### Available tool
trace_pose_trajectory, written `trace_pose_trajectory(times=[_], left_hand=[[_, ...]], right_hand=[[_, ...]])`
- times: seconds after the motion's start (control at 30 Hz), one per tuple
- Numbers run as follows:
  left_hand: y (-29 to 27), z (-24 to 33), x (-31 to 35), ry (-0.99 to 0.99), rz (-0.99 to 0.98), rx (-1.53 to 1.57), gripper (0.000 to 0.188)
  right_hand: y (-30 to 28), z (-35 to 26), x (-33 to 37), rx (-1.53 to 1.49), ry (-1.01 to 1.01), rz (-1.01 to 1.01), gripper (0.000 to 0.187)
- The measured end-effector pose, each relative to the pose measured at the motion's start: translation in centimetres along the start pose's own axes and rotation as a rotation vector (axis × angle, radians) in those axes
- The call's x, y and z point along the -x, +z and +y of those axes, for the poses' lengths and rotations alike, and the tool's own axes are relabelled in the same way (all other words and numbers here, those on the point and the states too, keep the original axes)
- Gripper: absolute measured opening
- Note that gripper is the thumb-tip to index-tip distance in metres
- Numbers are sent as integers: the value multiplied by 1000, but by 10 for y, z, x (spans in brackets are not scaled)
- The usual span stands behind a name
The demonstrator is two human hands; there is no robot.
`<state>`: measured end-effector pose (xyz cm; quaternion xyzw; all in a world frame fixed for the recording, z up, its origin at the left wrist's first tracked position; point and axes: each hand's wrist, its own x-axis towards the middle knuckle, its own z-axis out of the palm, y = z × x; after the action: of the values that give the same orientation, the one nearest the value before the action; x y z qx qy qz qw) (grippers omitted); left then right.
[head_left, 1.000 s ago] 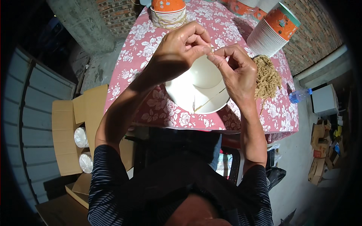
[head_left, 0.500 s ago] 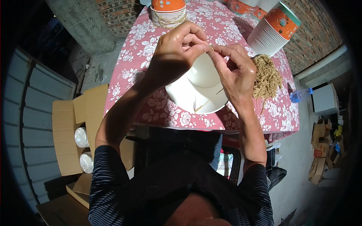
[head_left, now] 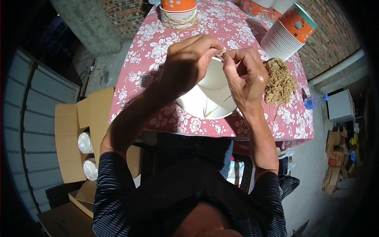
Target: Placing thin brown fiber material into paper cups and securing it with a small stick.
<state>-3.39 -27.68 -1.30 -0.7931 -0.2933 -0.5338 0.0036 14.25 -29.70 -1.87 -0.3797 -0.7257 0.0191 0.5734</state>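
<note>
My left hand (head_left: 193,53) and my right hand (head_left: 248,73) meet fingertip to fingertip, both closed in a pinch. Between them a short bit of tan cord (head_left: 224,51) shows; most of it is hidden by the fingers. Below the hands lies a white paper bucket (head_left: 209,103) on its side, its wide mouth toward me. A few thin tan strands (head_left: 209,112) rest at its lower rim. Right of my right hand sits a tangled heap of tan cord (head_left: 280,81).
A stack of orange-and-white paper buckets (head_left: 282,39) leans at the right. Another stack (head_left: 179,15), with cord around it, stands at the far side of the flowered tablecloth (head_left: 136,93). A plastic bottle (head_left: 315,101) is by the right edge; an open cardboard box (head_left: 71,146) stands left.
My left hand has dropped a little and its fingers have flattened toward the right hand. More of the tan cord shows between the fingertips. The bucket looks nearly unmoved.
</note>
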Motion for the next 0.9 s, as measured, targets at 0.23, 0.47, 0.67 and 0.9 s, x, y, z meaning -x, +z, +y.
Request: trace_pose_trajectory(times=[0.23, 0.47, 0.67, 0.9], left_hand=[[-6, -6, -6, 75, -140, -96, 11], [-26, -13, -20, -613, -542, 605, 27], [-36, -5, -27, -743, -615, 862, 32], [-30, -3, -19, -741, -586, 770, 25]], right_hand=[[0, 3, -2, 26, -103, -7, 11], [4, 5, 3, -101, -29, -40, 11], [-8, 1, 4, -22, -94, -20, 14], [-12, -7, 7, -12, -171, 19, 20]])
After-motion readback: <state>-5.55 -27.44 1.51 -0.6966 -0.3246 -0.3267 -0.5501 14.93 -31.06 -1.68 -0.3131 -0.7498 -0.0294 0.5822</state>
